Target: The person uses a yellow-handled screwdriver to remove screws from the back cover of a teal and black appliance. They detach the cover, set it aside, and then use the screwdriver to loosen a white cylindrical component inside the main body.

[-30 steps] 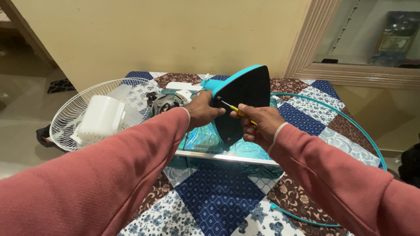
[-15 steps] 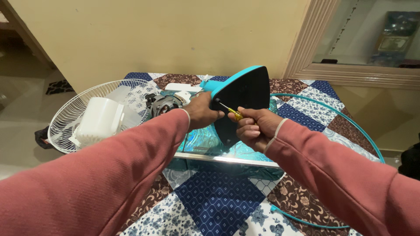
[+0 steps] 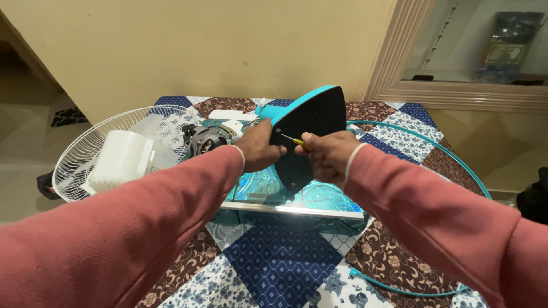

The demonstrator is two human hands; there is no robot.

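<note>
A teal fan base (image 3: 317, 122) with a black underside stands tilted up on the quilted table (image 3: 279, 262). My left hand (image 3: 260, 148) grips its left edge. My right hand (image 3: 328, 154) holds a yellow-handled screwdriver (image 3: 292, 138), whose tip points at the black underside near the upper left. Translucent teal fan blades (image 3: 268, 191) lie under the base. A grey fan motor (image 3: 206, 138) sits just left of my left hand.
A white wire fan guard (image 3: 94, 154) hangs over the table's left edge with a white plastic housing (image 3: 120, 159) lying in it. A teal ring (image 3: 456, 165) curves along the right side of the table. A metal strip (image 3: 291, 209) lies in front of the blades.
Both hands and the base have stayed almost still. The screwdriver's angle has shifted slightly against the black underside.
</note>
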